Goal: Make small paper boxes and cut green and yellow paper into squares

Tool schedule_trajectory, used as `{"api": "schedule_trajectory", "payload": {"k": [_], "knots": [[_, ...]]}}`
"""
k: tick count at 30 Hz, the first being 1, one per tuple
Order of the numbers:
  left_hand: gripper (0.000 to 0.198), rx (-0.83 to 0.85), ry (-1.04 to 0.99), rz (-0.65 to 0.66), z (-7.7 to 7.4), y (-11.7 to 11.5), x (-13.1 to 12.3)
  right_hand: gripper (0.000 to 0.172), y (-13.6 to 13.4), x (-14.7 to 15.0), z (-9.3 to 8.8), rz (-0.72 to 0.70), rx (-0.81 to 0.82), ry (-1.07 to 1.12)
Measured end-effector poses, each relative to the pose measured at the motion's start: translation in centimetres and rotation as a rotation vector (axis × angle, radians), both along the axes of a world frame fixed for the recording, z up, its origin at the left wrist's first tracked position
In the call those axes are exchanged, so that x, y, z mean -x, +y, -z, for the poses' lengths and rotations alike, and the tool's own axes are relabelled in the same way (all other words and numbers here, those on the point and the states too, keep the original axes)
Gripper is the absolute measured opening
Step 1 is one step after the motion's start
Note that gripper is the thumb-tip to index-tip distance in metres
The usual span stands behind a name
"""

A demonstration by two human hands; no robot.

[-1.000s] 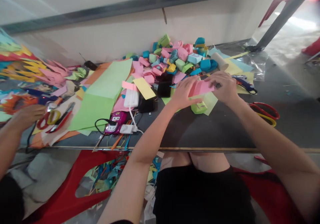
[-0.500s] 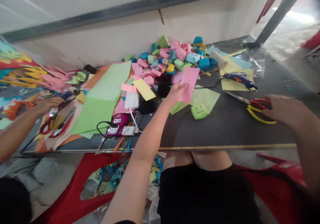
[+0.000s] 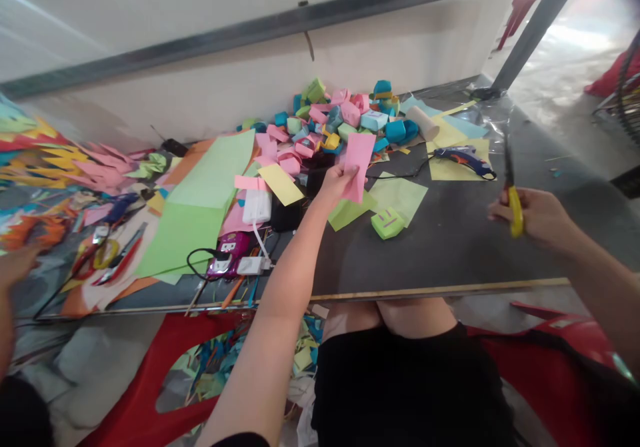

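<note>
A strip of pink paper (image 3: 359,160) is pinched in my left hand (image 3: 339,184), held up over the middle of the table. My right hand (image 3: 537,214) grips a pair of scissors (image 3: 512,194) by the handles, raised above the table with the blades pointing away from me. Below and right of the pink paper, a small green folded paper piece (image 3: 387,223) with drawn lines sits by a pale green sheet (image 3: 403,197). Behind my left hand is a heap of folded paper pieces (image 3: 350,110) in several colours.
A blue glue gun (image 3: 463,160) lies on yellow paper at the right. Large green sheets (image 3: 187,224), a purple power strip (image 3: 229,254) and a white charger (image 3: 257,206) are to my left. Another person's hand (image 3: 17,265) is at the far left.
My right hand has lifted the scissors off the table and turned their blades upright. My left hand still holds the pink paper. The other person's hand has drawn back leftward.
</note>
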State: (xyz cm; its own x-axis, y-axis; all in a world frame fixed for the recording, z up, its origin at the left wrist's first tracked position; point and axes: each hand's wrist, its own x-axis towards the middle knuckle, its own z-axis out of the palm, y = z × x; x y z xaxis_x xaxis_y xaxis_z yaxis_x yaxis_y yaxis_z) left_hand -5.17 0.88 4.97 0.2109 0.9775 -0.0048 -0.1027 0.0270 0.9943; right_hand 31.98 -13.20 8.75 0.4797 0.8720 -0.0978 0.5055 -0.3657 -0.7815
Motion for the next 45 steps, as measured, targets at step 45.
{"api": "schedule_trajectory", "payload": {"k": [45], "knots": [[0.063,-0.076,-0.067,-0.297,0.1,-0.4,0.2,0.070,7.8,11.6,2.6,-1.726,0.591,1.538]]}}
